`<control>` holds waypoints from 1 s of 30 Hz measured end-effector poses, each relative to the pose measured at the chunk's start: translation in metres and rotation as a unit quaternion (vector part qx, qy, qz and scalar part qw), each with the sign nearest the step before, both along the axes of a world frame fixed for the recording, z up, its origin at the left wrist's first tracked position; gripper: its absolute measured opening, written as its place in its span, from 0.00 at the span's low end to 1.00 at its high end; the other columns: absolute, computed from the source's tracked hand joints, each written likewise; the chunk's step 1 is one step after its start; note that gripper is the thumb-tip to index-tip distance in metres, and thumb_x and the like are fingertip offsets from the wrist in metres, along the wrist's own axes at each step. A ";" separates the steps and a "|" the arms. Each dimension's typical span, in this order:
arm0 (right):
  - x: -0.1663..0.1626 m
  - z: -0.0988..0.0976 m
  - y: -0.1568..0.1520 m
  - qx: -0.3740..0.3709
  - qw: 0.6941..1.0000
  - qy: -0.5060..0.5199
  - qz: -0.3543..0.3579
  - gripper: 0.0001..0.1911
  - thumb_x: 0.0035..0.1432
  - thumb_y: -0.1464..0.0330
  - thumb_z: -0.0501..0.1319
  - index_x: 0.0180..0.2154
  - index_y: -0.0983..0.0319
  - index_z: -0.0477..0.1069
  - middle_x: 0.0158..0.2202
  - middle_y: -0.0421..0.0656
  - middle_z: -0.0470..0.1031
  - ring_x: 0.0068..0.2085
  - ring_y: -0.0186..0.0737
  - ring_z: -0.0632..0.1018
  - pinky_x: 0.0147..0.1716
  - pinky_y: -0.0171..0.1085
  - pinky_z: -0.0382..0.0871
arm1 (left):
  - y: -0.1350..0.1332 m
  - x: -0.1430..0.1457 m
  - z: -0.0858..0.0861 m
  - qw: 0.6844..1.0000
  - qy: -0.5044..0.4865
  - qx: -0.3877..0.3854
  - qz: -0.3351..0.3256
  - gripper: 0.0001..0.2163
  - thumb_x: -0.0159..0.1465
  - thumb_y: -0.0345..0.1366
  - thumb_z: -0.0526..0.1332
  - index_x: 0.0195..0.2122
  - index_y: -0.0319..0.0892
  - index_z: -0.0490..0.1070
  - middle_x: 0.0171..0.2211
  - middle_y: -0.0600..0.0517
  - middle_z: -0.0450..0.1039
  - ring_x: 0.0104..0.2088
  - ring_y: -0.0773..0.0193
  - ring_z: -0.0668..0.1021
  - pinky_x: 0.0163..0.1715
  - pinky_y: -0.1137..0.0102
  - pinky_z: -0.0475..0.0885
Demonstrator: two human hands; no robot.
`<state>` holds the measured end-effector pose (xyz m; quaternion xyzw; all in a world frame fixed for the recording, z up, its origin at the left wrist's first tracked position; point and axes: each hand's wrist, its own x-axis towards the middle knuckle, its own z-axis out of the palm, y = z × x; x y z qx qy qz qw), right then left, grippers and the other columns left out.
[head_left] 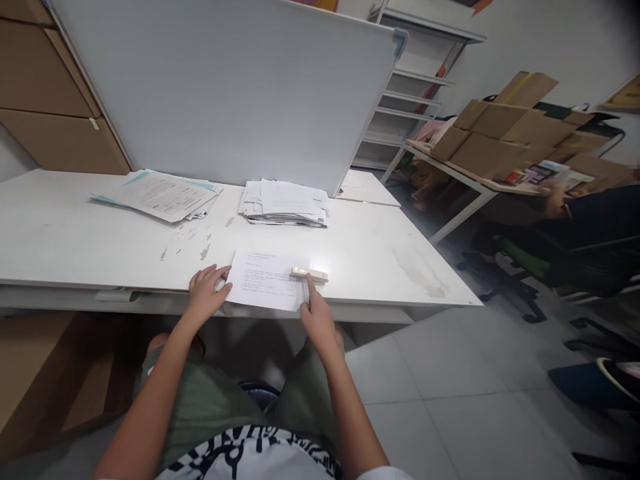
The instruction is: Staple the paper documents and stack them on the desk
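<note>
A printed sheet of paper [263, 280] lies at the front edge of the white table, its lower edge reaching a little past it. At its left side my left hand [206, 293] holds it, thumb and index finger at the margin. A cream-coloured stapler [315, 274] lies across the sheet's right side, its left end over the paper and its right end beyond it. My right hand [319, 319] has its index finger stretched onto the stapler, the other fingers curled beneath; the thumb is near the paper's lower right corner. Any grip under the stapler is hidden.
Behind the sheet sit a thick paper stack [287, 202] and a looser paper pile [163, 195] on the white table [370, 250]. A whiteboard [225, 87] stands at the back. To the right, another person's hand [555, 200] is near cardboard boxes [500, 137].
</note>
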<state>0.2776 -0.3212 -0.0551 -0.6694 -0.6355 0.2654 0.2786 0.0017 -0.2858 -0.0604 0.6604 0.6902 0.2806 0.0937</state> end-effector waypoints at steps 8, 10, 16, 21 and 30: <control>-0.001 0.024 0.009 -0.071 0.975 -0.206 0.035 0.38 0.62 0.71 0.49 0.71 0.56 0.44 0.45 0.46 0.77 0.41 0.45 0.77 0.36 0.36 0.64 | -0.005 0.000 -0.001 1.000 0.007 -0.014 -0.018 0.20 0.62 0.41 0.56 0.55 0.50 0.71 0.50 0.50 0.77 0.64 0.50 0.65 0.64 0.54 0.55; -0.001 0.024 0.012 -0.076 0.973 -0.214 0.036 0.37 0.62 0.71 0.49 0.71 0.57 0.45 0.42 0.46 0.78 0.40 0.45 0.78 0.35 0.36 0.64 | -0.007 0.002 -0.001 1.000 0.010 -0.014 -0.019 0.21 0.62 0.40 0.55 0.56 0.50 0.71 0.49 0.50 0.77 0.65 0.50 0.65 0.63 0.53 0.55; 0.000 0.022 0.017 -0.079 0.963 -0.251 0.053 0.37 0.62 0.71 0.49 0.71 0.60 0.44 0.41 0.46 0.79 0.40 0.45 0.78 0.36 0.36 0.64 | -0.008 0.003 -0.001 1.000 0.010 -0.009 -0.026 0.21 0.63 0.41 0.54 0.57 0.49 0.70 0.50 0.49 0.76 0.65 0.49 0.65 0.64 0.53 0.54; 0.001 0.022 0.019 -0.067 0.958 -0.270 0.067 0.37 0.62 0.71 0.50 0.71 0.60 0.45 0.43 0.47 0.79 0.42 0.45 0.79 0.34 0.36 0.64 | -0.010 0.004 0.001 1.000 -0.007 -0.016 -0.017 0.22 0.62 0.39 0.55 0.58 0.50 0.70 0.51 0.49 0.76 0.64 0.51 0.66 0.64 0.53 0.55; 0.002 0.036 0.017 -0.066 0.950 -0.294 0.081 0.37 0.62 0.70 0.51 0.71 0.60 0.44 0.41 0.47 0.80 0.40 0.45 0.80 0.34 0.36 0.63 | -0.010 0.030 -0.004 1.000 -0.025 0.009 0.010 0.19 0.61 0.37 0.56 0.53 0.52 0.74 0.53 0.50 0.76 0.62 0.51 0.67 0.65 0.50 0.52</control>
